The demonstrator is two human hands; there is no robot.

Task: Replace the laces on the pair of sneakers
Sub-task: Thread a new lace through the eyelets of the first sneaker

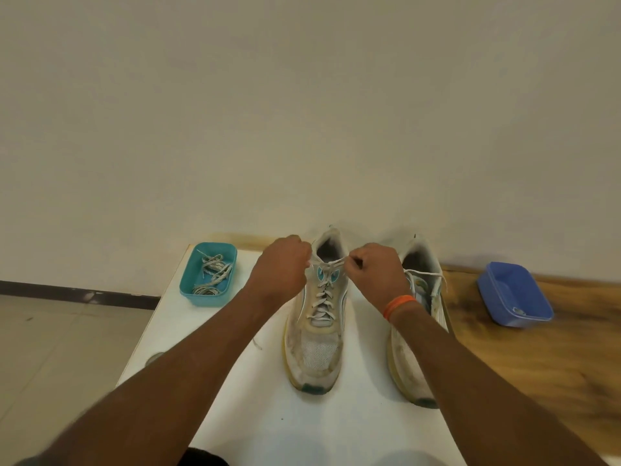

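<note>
On the white surface (235,415), near its far edge by the wall: two worn white sneakers side by side, toes toward the person.
Landmark: left sneaker (316,334), the one at the middle of the surface, laced up its full length with a whitish lace (323,297).
Left hand (280,267): just left of the landmark sneaker's collar, fingers curled, pinching one end of the lace at the top eyelets.
Right hand (376,270): just right of the same collar, fingers curled, pinching the other lace end; the strand runs taut between both hands across the shoe's opening.
Wristband (398,306): orange, on the right wrist, right of the landmark sneaker's mid-part.
Right sneaker (418,264): right of the landmark sneaker, partly hidden behind the right forearm; a loose white lace (428,273) lies across its top.
Teal tub (208,274): left of the landmark sneaker, on the surface's far left corner, holding a tangle of old laces (211,272).
Blue tub (514,294): well right of the landmark sneaker, beyond the other shoe, on a wood-grain surface (537,358); its contents are hard to make out.
Loose lace end (257,343): short bit on the surface, left of the landmark sneaker's toe, beside the left forearm.
</note>
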